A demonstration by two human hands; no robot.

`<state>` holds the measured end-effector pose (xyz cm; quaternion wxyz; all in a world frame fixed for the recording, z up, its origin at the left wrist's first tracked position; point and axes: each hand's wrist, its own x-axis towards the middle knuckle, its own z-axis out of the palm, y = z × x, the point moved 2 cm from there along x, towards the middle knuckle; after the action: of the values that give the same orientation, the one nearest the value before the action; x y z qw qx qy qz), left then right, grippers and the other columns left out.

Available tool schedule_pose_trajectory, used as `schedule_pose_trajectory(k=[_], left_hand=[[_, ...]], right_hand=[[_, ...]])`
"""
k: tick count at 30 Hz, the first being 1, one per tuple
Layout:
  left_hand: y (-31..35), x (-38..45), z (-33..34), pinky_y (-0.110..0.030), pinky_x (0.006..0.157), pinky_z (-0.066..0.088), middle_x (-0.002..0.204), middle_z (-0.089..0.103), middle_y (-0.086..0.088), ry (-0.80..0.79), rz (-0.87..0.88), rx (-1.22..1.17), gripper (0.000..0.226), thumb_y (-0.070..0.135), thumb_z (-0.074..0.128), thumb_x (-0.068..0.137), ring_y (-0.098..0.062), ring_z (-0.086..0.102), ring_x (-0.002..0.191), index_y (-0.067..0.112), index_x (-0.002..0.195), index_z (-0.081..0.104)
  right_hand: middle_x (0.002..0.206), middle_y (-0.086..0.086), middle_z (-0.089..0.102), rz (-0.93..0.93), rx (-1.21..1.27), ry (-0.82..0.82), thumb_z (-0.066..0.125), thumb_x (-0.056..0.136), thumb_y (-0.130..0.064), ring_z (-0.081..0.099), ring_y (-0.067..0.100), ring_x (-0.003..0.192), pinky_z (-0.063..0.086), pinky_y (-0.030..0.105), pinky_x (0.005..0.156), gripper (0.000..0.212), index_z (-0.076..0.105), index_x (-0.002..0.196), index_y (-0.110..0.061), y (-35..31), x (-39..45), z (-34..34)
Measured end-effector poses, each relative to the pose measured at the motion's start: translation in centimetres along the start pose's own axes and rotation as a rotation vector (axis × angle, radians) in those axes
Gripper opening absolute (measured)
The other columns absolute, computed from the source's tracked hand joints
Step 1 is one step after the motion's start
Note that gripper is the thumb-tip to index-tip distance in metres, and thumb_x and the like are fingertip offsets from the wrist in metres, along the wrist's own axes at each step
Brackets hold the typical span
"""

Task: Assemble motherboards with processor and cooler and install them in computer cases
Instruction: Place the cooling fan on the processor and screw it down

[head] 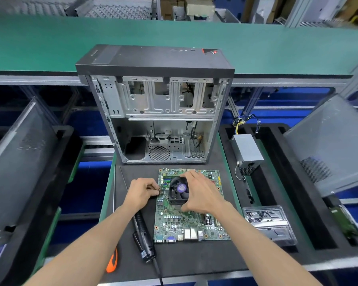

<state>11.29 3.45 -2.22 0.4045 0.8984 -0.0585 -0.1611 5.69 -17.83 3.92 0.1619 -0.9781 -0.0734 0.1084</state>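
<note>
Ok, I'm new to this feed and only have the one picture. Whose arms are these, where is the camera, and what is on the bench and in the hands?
There is no robot here: a person wears the camera on their head, so you look down along their two bare arms. On the dark mat lies a green motherboard. The right hand grips the black cooler sitting on it. The left hand pinches a thin wire by the cooler's left edge. Behind the board stands an open computer case. An electric screwdriver lies to the left of the board. To the right, a grey power supply and a clear plastic box rest in a black tray.
</note>
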Motion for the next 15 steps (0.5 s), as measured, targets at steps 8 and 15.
schedule_pose_trajectory(k=[8,15], left_hand=[[0.3,0.2,0.2,-0.019,0.075,0.051,0.079,0.074,0.0,-0.017,-0.013,0.067,0.026,0.0,0.082,0.078,-0.014,0.07,0.081,0.022,0.068,0.072],[0.4,0.7,0.7,-0.031,0.087,0.052,0.088,0.076,-0.004,-0.013,-0.016,0.147,0.007,0.002,0.082,0.078,-0.019,0.066,0.089,0.009,0.081,0.08]], right_hand=[[0.138,-0.001,0.047,0.016,0.031,-0.005,0.087,0.059,-0.048,0.046,0.022,0.122,0.047,0.043,0.097,0.104,0.036,0.145,-0.019,0.2,-0.2,0.6],[0.131,-0.002,0.046,0.009,0.062,0.002,0.088,0.059,-0.05,0.047,0.02,0.116,0.048,0.04,0.093,0.103,0.038,0.143,-0.017,0.6,-0.5,1.1]])
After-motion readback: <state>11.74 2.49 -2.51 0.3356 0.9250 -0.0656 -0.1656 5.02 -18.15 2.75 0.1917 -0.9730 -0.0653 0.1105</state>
